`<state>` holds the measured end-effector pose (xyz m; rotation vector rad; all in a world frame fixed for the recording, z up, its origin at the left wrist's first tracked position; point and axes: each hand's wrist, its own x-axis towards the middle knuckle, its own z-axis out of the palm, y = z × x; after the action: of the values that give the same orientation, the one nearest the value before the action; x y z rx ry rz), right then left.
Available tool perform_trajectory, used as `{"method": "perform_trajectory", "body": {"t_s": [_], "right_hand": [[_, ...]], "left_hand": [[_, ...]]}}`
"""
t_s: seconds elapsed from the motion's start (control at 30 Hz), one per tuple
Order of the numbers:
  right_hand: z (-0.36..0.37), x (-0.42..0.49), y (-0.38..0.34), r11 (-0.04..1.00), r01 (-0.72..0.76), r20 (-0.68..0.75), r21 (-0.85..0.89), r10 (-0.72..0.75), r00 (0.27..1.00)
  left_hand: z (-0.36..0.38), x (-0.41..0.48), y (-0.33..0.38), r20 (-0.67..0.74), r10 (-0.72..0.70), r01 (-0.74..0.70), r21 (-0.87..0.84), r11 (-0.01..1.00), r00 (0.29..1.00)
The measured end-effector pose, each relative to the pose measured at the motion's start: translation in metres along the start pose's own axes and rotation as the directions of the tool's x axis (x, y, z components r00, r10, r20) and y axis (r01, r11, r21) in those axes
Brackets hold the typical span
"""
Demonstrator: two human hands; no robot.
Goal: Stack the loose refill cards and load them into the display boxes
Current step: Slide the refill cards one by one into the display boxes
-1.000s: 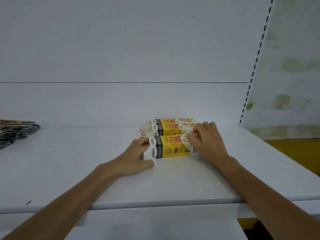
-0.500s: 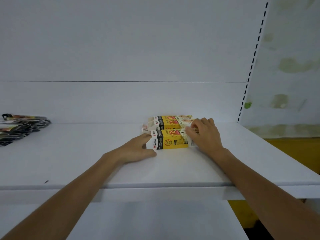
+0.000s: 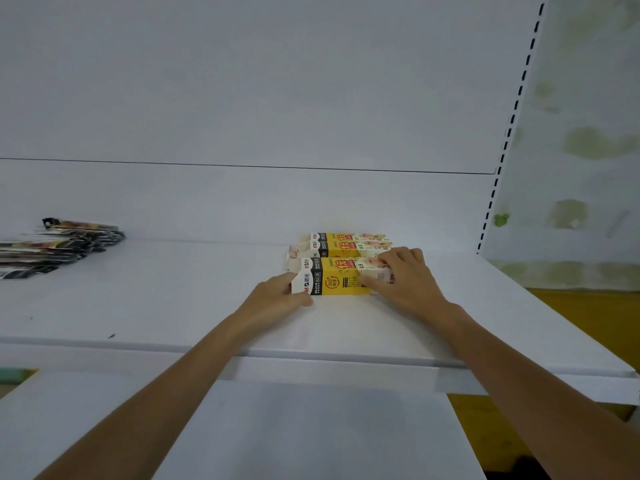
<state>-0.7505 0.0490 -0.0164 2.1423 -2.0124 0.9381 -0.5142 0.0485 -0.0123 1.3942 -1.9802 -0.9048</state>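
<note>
Gripping the near yellow box (image 3: 337, 280) at either end on the shelf (image 3: 173, 299), the left hand (image 3: 277, 297) and right hand (image 3: 407, 278) should slide it squarely against the boxes behind (image 3: 346, 244); loose cards (image 3: 59, 247) lie far left.

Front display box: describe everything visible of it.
The front display box is a long, narrow carton, seemingly printed cardboard: yellow in the middle, with a black band and a white end at its left. It lies flat on the white shelf, lengthwise left to right, close in front of matching boxes. The left hand grips its left end; the right hand holds its right end, thumb on the front face.
</note>
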Motion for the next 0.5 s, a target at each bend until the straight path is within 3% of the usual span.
{"method": "perform_trajectory", "body": {"t_s": [0.07, 0.13, 0.23, 0.33, 0.5], "right_hand": [[-0.003, -0.005, 0.002, 1.0, 0.02, -0.014, 0.023, -0.02, 1.0], [-0.004, -0.01, 0.001, 0.995, -0.047, -0.023, 0.083, 0.049, 0.999], [-0.004, -0.015, -0.001, 0.98, -0.15, 0.011, 0.129, 0.15, 0.989], [-0.005, -0.015, 0.0, 0.988, -0.143, 0.031, 0.057, 0.141, 0.99], [-0.011, -0.006, -0.033, 0.989, -0.057, -0.041, -0.137, 0.052, 0.998]], "left_hand": [[0.0, 0.002, -0.001, 0.042, -0.024, 0.026, -0.055, 0.998, 0.999], [-0.001, 0.002, -0.001, 0.049, -0.037, 0.041, -0.094, 0.995, 0.998], [-0.002, 0.002, 0.0, 0.057, -0.048, 0.05, -0.022, 0.999, 0.997], [-0.001, 0.0, -0.001, 0.068, -0.024, 0.02, 0.061, 0.998, 0.997], [0.0, -0.013, -0.005, -0.227, 0.187, -0.084, 0.399, 0.913, 0.956]]}}
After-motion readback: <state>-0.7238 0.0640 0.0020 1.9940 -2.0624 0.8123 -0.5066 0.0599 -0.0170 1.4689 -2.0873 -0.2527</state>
